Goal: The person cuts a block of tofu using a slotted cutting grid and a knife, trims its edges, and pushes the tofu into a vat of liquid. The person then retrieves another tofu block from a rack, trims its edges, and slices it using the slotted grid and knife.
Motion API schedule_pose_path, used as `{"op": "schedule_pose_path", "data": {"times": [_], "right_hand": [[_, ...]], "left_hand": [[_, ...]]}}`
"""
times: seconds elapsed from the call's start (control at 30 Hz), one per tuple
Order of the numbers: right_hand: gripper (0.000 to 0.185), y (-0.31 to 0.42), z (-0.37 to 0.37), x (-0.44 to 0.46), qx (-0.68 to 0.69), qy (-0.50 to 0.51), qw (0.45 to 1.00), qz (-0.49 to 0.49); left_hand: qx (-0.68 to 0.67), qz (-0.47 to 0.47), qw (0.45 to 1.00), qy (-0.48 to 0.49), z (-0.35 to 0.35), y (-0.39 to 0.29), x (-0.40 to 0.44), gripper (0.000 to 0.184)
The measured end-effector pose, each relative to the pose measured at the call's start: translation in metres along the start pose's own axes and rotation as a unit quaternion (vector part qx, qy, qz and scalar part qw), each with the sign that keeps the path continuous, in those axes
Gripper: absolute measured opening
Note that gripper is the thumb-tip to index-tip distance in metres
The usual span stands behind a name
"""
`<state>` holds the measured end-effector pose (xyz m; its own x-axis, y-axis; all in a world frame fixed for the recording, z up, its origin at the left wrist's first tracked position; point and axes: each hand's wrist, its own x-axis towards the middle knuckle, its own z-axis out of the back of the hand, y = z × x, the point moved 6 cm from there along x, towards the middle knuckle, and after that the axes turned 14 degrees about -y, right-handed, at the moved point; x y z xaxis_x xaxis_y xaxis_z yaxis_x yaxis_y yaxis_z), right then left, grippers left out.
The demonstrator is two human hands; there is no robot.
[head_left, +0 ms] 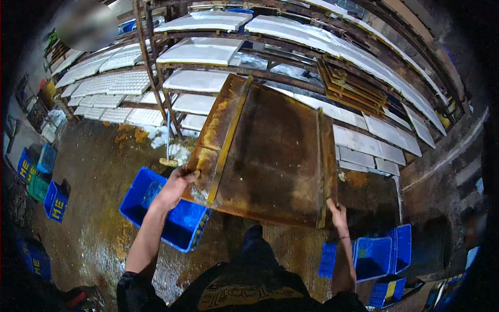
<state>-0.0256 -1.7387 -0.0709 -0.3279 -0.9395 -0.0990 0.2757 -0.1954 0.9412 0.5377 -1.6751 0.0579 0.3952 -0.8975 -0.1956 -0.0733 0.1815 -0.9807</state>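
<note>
While a rack (146, 49) of white slabs (200, 51) rises beyond the wet floor (99, 182), a stained brown board (273, 156) tilts in mid-air, partly hiding a blue crate (136, 200); the left hand (174, 188) and right hand (338, 214) grasp the board's opposite edges.

The board (275, 151) is dark brown, with yellow and orange blotches on its left side; its strips (230, 140) are yellow-brown. The slabs (200, 50) are white, some at left with a bumpy pattern. The crates (136, 193) are blue, several with yellow letters (57, 208), and one is green. The floor (88, 171) is brown with orange stains. The sleeves (134, 292) are black.
</note>
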Motion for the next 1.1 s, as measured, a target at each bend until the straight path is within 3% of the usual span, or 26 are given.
{"op": "schedule_pose_path", "data": {"times": [0.07, 0.2, 0.23, 0.27, 0.3, 0.33, 0.37, 0.4, 0.43, 0.47, 0.5, 0.53, 0.6, 0.63, 0.7, 0.73, 0.77, 0.8, 0.83, 0.87, 0.9, 0.93, 1.0, 1.03, 1.07, 1.1], "right_hand": [[0.043, 0.005, -0.035, 0.079, 0.116, 0.002, 0.993, 0.004], [0.044, 0.015, -0.106, 0.251, 0.238, 0.008, 0.970, -0.045], [0.044, -0.003, -0.118, 0.308, 0.247, 0.022, 0.968, -0.039], [0.045, -0.025, -0.128, 0.370, 0.267, 0.044, 0.962, -0.028], [0.046, -0.043, -0.139, 0.424, 0.267, 0.060, 0.962, -0.018], [0.046, -0.003, -0.147, 0.426, 0.161, 0.028, 0.987, 0.011], [0.046, 0.037, -0.155, 0.426, 0.044, -0.004, 0.998, 0.035], [0.048, 0.081, -0.164, 0.425, -0.067, -0.034, 0.996, 0.051], [0.052, 0.098, -0.174, 0.448, -0.065, -0.034, 0.991, 0.113], [0.052, 0.082, -0.184, 0.496, -0.067, -0.034, 0.991, 0.115], [0.053, 0.074, -0.195, 0.543, -0.027, -0.053, 0.988, 0.141], [0.055, 0.058, -0.198, 0.577, 0.011, -0.072, 0.984, 0.165], [0.050, 0.109, -0.215, 0.617, 0.208, -0.038, 0.960, 0.182], [0.050, 0.124, -0.220, 0.628, 0.203, -0.037, 0.962, 0.178], [0.042, 0.146, -0.220, 0.640, -0.055, -0.170, 0.976, 0.124], [0.042, 0.143, -0.227, 0.639, -0.057, -0.163, 0.977, 0.127], [0.033, 0.127, -0.223, 0.634, -0.144, -0.214, 0.956, 0.139], [0.024, 0.131, -0.227, 0.624, -0.230, -0.262, 0.924, 0.154], [0.026, 0.138, -0.238, 0.609, -0.009, -0.304, 0.924, 0.231], [0.029, 0.164, -0.254, 0.561, 0.214, -0.326, 0.875, 0.288], [0.024, 0.229, -0.288, 0.502, -0.072, -0.421, 0.786, 0.447], [0.019, 0.270, -0.329, 0.474, -0.014, -0.362, 0.808, 0.465], [0.020, 0.351, -0.420, 0.424, 0.044, -0.179, 0.888, 0.421], [0.025, 0.395, -0.465, 0.396, -0.012, -0.035, 0.938, 0.345], [0.027, 0.410, -0.518, 0.396, 0.075, 0.053, 0.900, 0.427], [0.029, 0.433, -0.563, 0.391, 0.077, 0.110, 0.889, 0.438]], "left_hand": [[-0.036, -0.102, 0.993, -0.053, -0.018, 0.026, 0.087, 0.034], [0.053, -0.109, 0.979, -0.164, -0.057, 0.053, 0.266, 0.045], [0.080, -0.034, 0.977, -0.196, -0.062, 0.087, 0.327, 0.040], [0.052, -0.153, 0.974, -0.157, -0.077, 0.091, 0.369, 0.034], [-0.014, -0.099, 0.987, -0.128, -0.093, 0.093, 0.396, 0.033], [-0.081, -0.044, 0.991, -0.096, -0.119, 0.092, 0.425, 0.032], [-0.001, -0.061, 0.985, -0.161, -0.130, 0.044, 0.421, 0.029], [-0.006, -0.057, 0.985, -0.160, -0.144, 0.038, 0.449, 0.029], [-0.073, -0.055, 0.987, -0.129, -0.159, 0.038, 0.484, 0.027], [-0.139, -0.052, 0.984, -0.099, -0.166, 0.054, 0.527, 0.024], [-0.082, -0.106, 0.984, -0.118, -0.163, 0.071, 0.583, 0.023], [-0.043, -0.044, 0.992, -0.115, -0.179, 0.034, 0.589, 0.022], [-0.050, -0.102, 0.983, -0.146, -0.198, 0.010, 0.631, 0.032], [-0.114, -0.035, 0.985, -0.125, -0.216, -0.034, 0.607, 0.034], [-0.052, -0.049, 0.978, -0.197, -0.216, 0.002, 0.648, 0.040], [-0.011, -0.042, 0.969, -0.245, -0.208, 0.028, 0.657, 0.043], [-0.054, 0.011, 0.970, -0.236, -0.217, -0.016, 0.593, 0.049], [0.129, -0.090, 0.944, -0.289, -0.204, -0.024, 0.580, 0.049], [0.140, -0.173, 0.927, -0.303, -0.191, -0.032, 0.572, 0.048], [0.152, -0.253, 0.902, -0.314, -0.181, -0.073, 0.542, 0.047], [0.210, -0.332, 0.851, -0.349, -0.165, -0.091, 0.552, 0.045], [0.268, -0.406, 0.789, -0.375, -0.143, -0.114, 0.572, 0.044], [0.366, -0.463, 0.734, -0.337, -0.107, -0.158, 0.618, 0.047], [0.426, -0.462, 0.707, -0.325, -0.090, -0.165, 0.643, 0.049], [0.485, -0.460, 0.676, -0.312, -0.076, -0.167, 0.664, 0.052], [0.528, -0.438, 0.673, -0.276, -0.063, -0.159, 0.686, 0.055]]}}
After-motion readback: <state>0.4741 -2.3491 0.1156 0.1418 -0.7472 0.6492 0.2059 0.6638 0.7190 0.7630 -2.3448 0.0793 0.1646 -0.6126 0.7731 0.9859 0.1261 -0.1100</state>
